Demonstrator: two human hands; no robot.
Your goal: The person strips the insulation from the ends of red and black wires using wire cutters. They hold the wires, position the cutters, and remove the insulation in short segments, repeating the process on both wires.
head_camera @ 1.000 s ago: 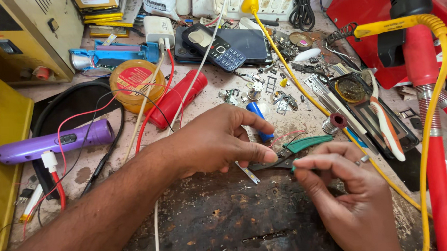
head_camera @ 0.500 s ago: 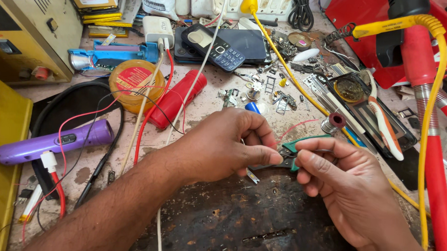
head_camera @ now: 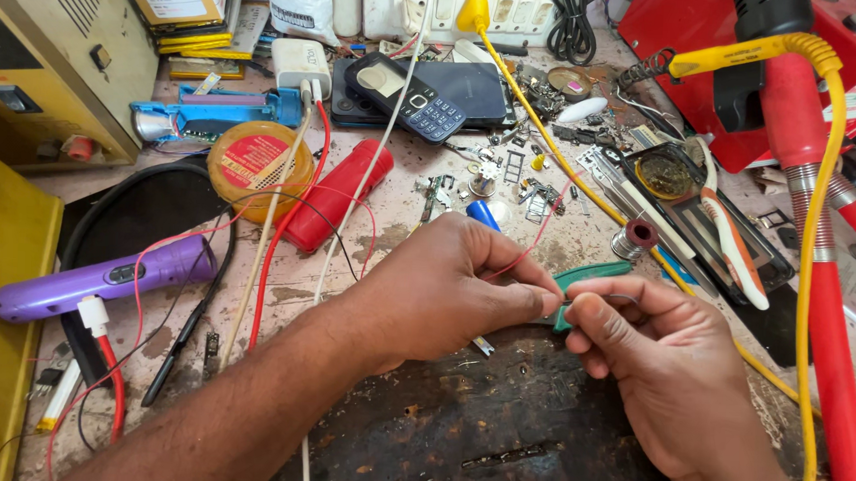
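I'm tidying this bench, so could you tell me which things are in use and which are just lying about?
In use:
left hand
right hand
thin red wire
green-handled tool

Lying about:
purple torch
red cylinder
keypad phone
solder spool

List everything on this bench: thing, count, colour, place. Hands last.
torch: one, purple, left on the bench.
round tin: one, yellow with a red label, upper left.
cylinder: one, red, beside the tin.
keypad phone: one, dark blue, top centre on a dark slab.
charger block: one, white, top left of centre.
solder spool: one, grey with a dark red core, right of centre.
toothbrush: one, white and orange, right.
pliers handle: green, between the hands.
thin wire: red, pinched at the fingertips.
left hand: centre, pinching.
right hand: lower right, pinching.
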